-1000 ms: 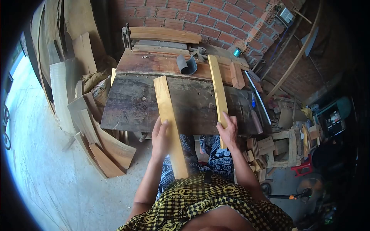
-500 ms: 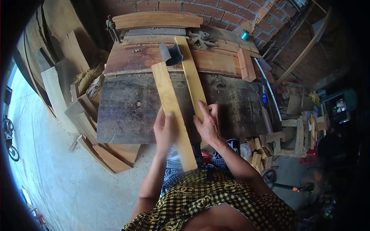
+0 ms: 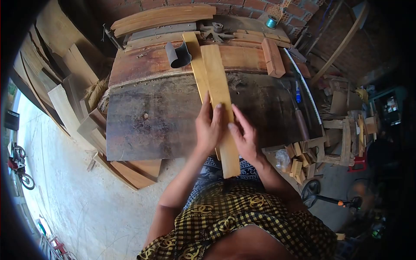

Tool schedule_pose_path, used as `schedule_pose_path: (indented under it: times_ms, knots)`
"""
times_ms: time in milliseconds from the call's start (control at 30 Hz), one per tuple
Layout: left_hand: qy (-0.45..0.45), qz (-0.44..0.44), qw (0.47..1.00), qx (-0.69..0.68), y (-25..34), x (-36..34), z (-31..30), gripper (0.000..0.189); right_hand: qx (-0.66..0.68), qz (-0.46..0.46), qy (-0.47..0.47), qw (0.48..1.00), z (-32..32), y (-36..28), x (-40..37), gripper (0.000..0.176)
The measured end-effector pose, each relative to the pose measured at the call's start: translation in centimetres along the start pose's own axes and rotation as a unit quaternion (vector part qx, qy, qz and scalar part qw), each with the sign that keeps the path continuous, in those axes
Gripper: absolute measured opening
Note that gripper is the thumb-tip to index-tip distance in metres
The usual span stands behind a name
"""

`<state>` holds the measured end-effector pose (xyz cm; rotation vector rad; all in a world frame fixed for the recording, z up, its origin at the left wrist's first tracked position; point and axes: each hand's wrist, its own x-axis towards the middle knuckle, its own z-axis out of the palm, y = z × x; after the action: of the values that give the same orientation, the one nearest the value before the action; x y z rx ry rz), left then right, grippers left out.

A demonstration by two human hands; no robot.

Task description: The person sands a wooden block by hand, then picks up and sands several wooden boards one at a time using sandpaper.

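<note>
A flat yellowish wooden board lies lengthwise in front of me, its near end close to my shirt. My left hand is closed on its left edge, the thumb lying on the upper face. At the opposite edge is my right hand, thumb and forefinger apart and stretched along the wood, fingertips right at the edge. A second, similar wooden strip is partly hidden beneath the first and reaches farther up the bench. Beside its far end stands a curled dark sheet, which looks like sandpaper.
The worn dark workbench carries a reddish wood block, a chisel-like tool, a blue marker and a teal spool. Planks lean at the left. Offcuts are heaped on the floor at right.
The upper board has shifted right and now overlaps the second strip. My right hand has left the strip and come to the upper board's right edge. The view has shifted slightly.
</note>
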<state>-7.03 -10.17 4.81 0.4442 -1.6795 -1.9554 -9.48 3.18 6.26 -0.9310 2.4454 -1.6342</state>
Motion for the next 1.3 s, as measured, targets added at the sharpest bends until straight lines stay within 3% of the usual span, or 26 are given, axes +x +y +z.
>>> schedule_pose_path:
  times_ms: [33,100,133,167,233,300,367,400,500,667,867,1067,1167,1233,1300]
  knots:
    - [-0.025,-0.041,0.998,0.033,0.6,0.8,1.3,0.056,0.015,0.005,0.028,0.999,-0.8,1.7,0.9,0.042]
    - [-0.047,0.078,0.99,0.104,-0.6,1.9,4.1,0.06,-0.024,-0.016,0.088,0.996,-2.5,4.7,3.3,0.039]
    - [-0.079,0.099,0.978,0.167,1.0,1.7,4.7,0.065,-0.037,0.013,0.093,0.995,-3.2,6.4,4.4,0.039]
    - [-0.074,0.099,0.979,0.163,0.5,1.5,5.1,0.065,0.047,0.088,0.082,0.992,-3.9,7.5,5.4,0.039]
    - [-0.118,0.177,0.907,0.364,-0.9,0.5,5.4,0.069,-0.034,0.058,0.091,0.994,-5.0,9.6,7.1,0.043]
    - [-0.136,0.132,0.906,0.377,-1.9,-1.5,5.4,0.073,-0.11,0.073,0.086,0.988,-5.3,10.9,8.2,0.044]
    - [-0.17,0.124,0.858,0.469,-2.3,-3.4,5.7,0.082,-0.183,0.08,0.074,0.977,-5.1,11.4,8.2,0.046]
    - [-0.178,0.124,0.851,0.479,-2.7,-4.2,6.0,0.09,-0.202,0.039,0.071,0.976,-5.1,11.3,8.1,0.047]
    - [-0.185,0.131,0.835,0.501,-2.8,-5.8,7.0,0.093,-0.218,-0.036,0.074,0.972,-4.9,11.2,8.1,0.051]
    - [-0.157,0.181,0.814,0.529,-5.1,-5.2,8.6,0.077,-0.217,-0.023,0.074,0.973,-5.2,12.2,9.2,0.055]
    - [-0.131,0.166,0.8,0.562,-5.7,-2.3,9.8,0.074,-0.228,-0.075,0.124,0.963,-4.6,13.7,12.8,0.051]
    - [-0.121,0.147,0.804,0.564,-6.5,-1.6,10.3,0.074,-0.223,-0.061,0.124,0.965,-4.2,13.6,14.1,0.049]
    - [-0.114,0.139,0.813,0.554,-6.5,-1.4,9.8,0.072,-0.402,-0.04,0.128,0.906,-3.7,10.5,13.6,0.046]
    - [-0.144,0.136,0.802,0.563,-6.5,-1.3,9.9,0.067,-0.395,-0.105,0.112,0.906,-1.7,7.6,14.1,0.044]
    - [-0.121,0.206,0.748,0.619,-8.6,-1.1,10.0,0.067,-0.318,-0.206,0.08,0.922,1.8,5.3,15.1,0.042]
